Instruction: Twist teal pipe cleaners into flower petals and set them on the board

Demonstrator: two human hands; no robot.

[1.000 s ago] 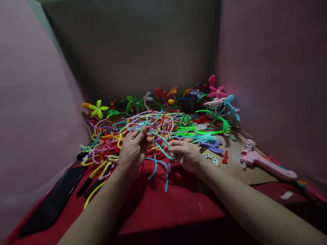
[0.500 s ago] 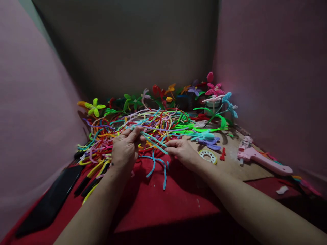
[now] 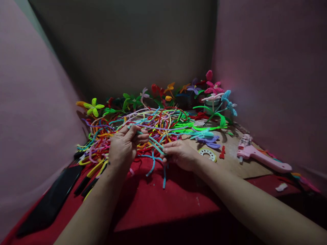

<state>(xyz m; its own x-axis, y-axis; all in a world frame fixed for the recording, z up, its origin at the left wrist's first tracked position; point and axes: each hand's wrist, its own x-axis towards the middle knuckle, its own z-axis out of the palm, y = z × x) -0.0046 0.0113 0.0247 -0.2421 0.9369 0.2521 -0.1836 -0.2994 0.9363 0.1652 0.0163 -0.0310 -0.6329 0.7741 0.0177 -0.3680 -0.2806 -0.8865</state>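
Light blue pipe cleaners (image 3: 155,143) stretch between my two hands, in two strands close together. My left hand (image 3: 124,144) is closed on their left end, thumb against the fingers. Thumb and fingers of my right hand (image 3: 178,154) pinch the right end. Behind and around both hands spreads a tangled pile of coloured pipe cleaners (image 3: 143,117). Below the held strands, loose blue pieces (image 3: 164,177) lie on the red cloth (image 3: 158,204).
On the cardboard (image 3: 237,168) at right are a pink glue gun (image 3: 265,159), a white-and-yellow ring (image 3: 207,154) and blue petals (image 3: 204,133). Pipe-cleaner flowers (image 3: 214,87) stand behind. Yellow-and-black handled tools (image 3: 89,177) and a black flat object (image 3: 51,200) lie left.
My right hand has shifted slightly left and down with its end of the strands. The left hand's fingers have turned, and the strands' ends at my right fingers are now closer together.
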